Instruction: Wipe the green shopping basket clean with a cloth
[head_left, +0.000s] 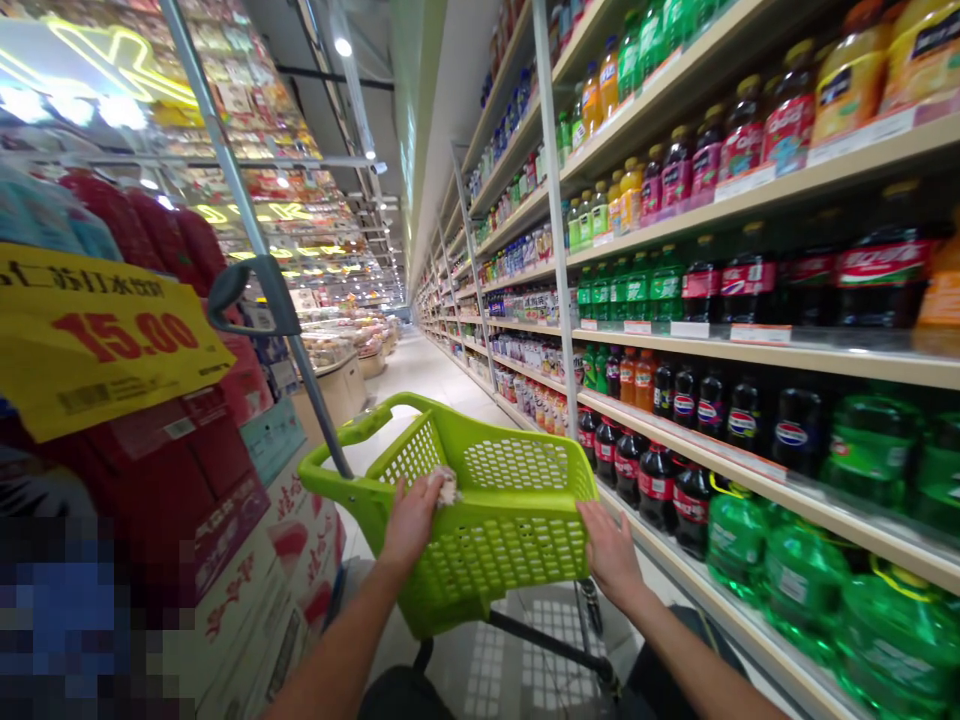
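A lime-green plastic shopping cart basket (510,545) with perforated sides stands on a dark wheeled frame in front of me. My left hand (411,520) rests on its near rim, closed around a crumpled pale cloth or tissue (448,486). At the basket's right corner, my right hand (611,552) is closed over the rim, fingertips on the top edge. A grey metal pole (311,385) with a grey plastic loop (255,295) slants up from the basket's left side. Inside the basket, the visible floor holds nothing I can make out.
Long shelves (750,350) of drink bottles line the right side, with large green bottles (806,580) at the bottom. Stacked cartons (247,590) and a yellow price sign (112,340) crowd the left. A tiled aisle (409,375) runs ahead past display counters (330,390).
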